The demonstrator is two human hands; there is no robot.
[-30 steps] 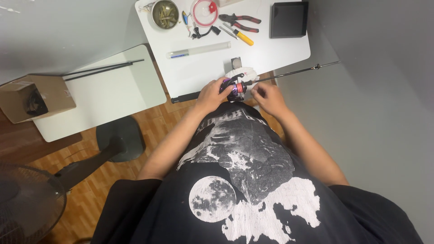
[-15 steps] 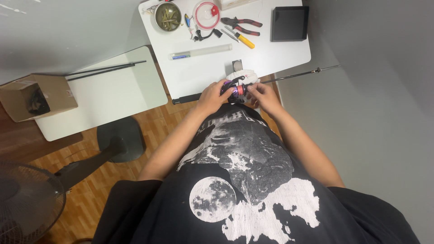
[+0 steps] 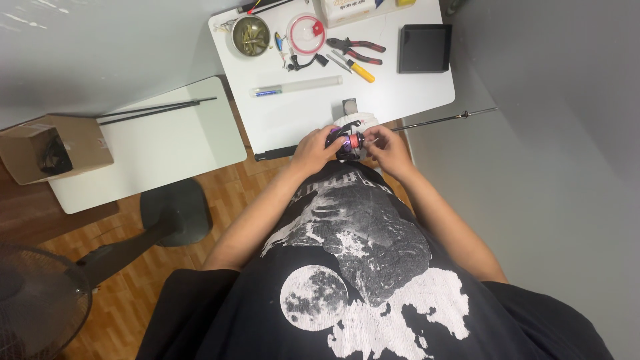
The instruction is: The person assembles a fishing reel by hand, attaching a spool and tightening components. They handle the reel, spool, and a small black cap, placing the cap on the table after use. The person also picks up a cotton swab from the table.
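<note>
My left hand (image 3: 312, 149) and my right hand (image 3: 388, 148) meet at the near edge of the white table (image 3: 293, 113). Between them they hold a small purple and black fishing reel (image 3: 347, 141) with a reddish spool. The left fingers wrap its left side, the right fingers pinch its right side. A thin dark fishing rod (image 3: 440, 121) sticks out to the right from the reel, and its black handle (image 3: 275, 153) runs left along the table edge. A white cloth (image 3: 353, 121) lies just behind the reel.
On the table lie a round tin of small parts (image 3: 251, 35), a red-rimmed line spool (image 3: 305, 33), red-handled pliers (image 3: 357, 48), a yellow-handled tool (image 3: 359, 69), a clear tube (image 3: 297, 86) and a black tray (image 3: 424, 48). A lower white table (image 3: 153, 147) with thin rods, a cardboard box (image 3: 50, 147), a stool (image 3: 175, 212) and a fan (image 3: 37, 313) stand left.
Both hands stay on the reel at the table edge. The fingers shift slightly around it, and the head camera has tilted a little, moving the table up in view.
</note>
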